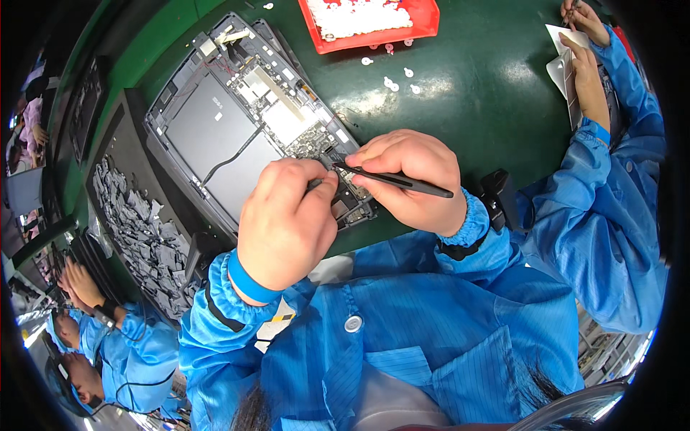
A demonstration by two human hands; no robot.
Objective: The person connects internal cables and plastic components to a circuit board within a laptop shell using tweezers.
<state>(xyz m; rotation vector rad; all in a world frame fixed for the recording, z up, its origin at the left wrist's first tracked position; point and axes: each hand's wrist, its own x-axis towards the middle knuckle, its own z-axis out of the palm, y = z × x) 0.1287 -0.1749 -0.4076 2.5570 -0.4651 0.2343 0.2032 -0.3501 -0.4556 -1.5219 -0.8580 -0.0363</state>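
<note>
An opened electronic device [251, 108], likely a tablet or laptop body, lies slanted with its insides showing. A large grey battery [208, 133] fills much of it, crossed by a black cable [233, 154], and a circuit board [313, 140] runs along its right side. Between thumb and fingers, my right hand [420, 172] grips black tweezers [413, 184], their tips down at the board's near end. My left hand [287, 215] is closed in a pinch right beside those tips. Whatever its fingers hold, if anything, is hidden.
Small white round tabs fill a red tray [323, 47] at the far edge; several lie loose on the green table [496, 93]. Left of the device stands a dark tray [118, 133] of grey scraps. At right, a co-worker's hands [589, 75] handle a white sheet [564, 75]. Other people sit at left.
</note>
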